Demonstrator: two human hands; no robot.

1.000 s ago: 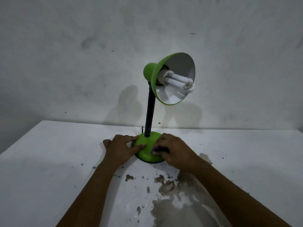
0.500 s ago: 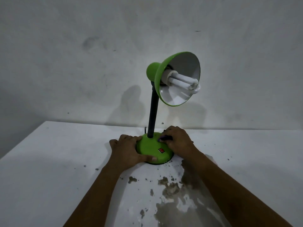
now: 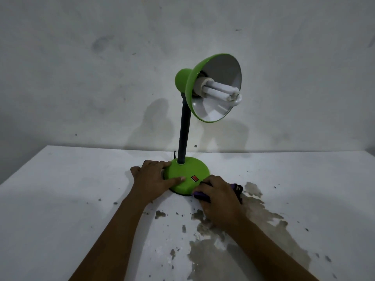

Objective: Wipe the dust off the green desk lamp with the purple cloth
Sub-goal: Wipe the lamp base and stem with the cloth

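Note:
The green desk lamp (image 3: 187, 171) stands on the white table, with a round green base, a dark neck and a green shade (image 3: 194, 84) tilted to the right around a white bulb. A red switch (image 3: 195, 178) sits on the front of the base. My left hand (image 3: 155, 179) rests on the base's left side, thumb across its front. My right hand (image 3: 218, 196) grips the purple cloth (image 3: 200, 196) against the base's front right edge. Most of the cloth is hidden under that hand.
The white table (image 3: 71, 199) has peeled, stained patches at the front right (image 3: 233, 246) and small dark flecks around them. A grey wall (image 3: 101, 78) rises right behind the lamp. A thin dark cord (image 3: 175, 154) leaves the back of the base.
My right hand has moved the purple cloth from the back right of the base, near the neck, round to its front right edge. The left hand stays on the base.

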